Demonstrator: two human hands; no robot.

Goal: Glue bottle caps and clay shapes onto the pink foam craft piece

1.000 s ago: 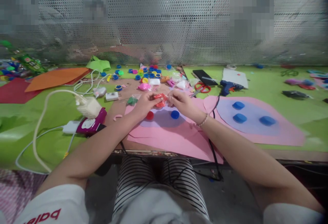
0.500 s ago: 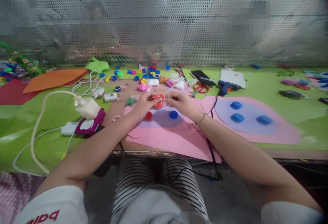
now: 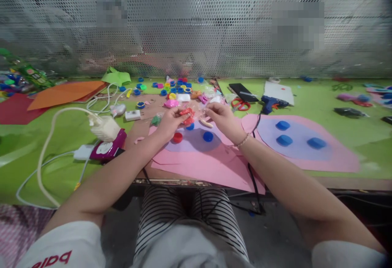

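My left hand (image 3: 169, 123) is closed round a soft red lump (image 3: 188, 115), clay-like, in clear plastic wrap. With thumb and fingertips together, my right hand (image 3: 223, 120) pinches the clear plastic wrap (image 3: 200, 112) on the right of the lump. Below both hands lies a purple paper oval (image 3: 192, 143) on pink paper (image 3: 211, 168). A red bottle cap (image 3: 177, 137) and a blue bottle cap (image 3: 208, 136) sit on the oval; another blue cap (image 3: 190, 126) shows just under the lump. Beside my right fingers lies a pale curved piece (image 3: 206, 123).
Scissors (image 3: 240, 104), a blue glue gun (image 3: 271, 103) with a black cord, and a phone (image 3: 243, 92) lie to the right. A purple power strip (image 3: 108, 147) with plugs stands left. Several bottle caps lie behind my hands, before a perforated metal screen (image 3: 196, 23).
My hands have moved slightly apart, the right one going rightward. The clear wrap now stretches between them, and the blue cap and pale curved piece beneath are exposed.
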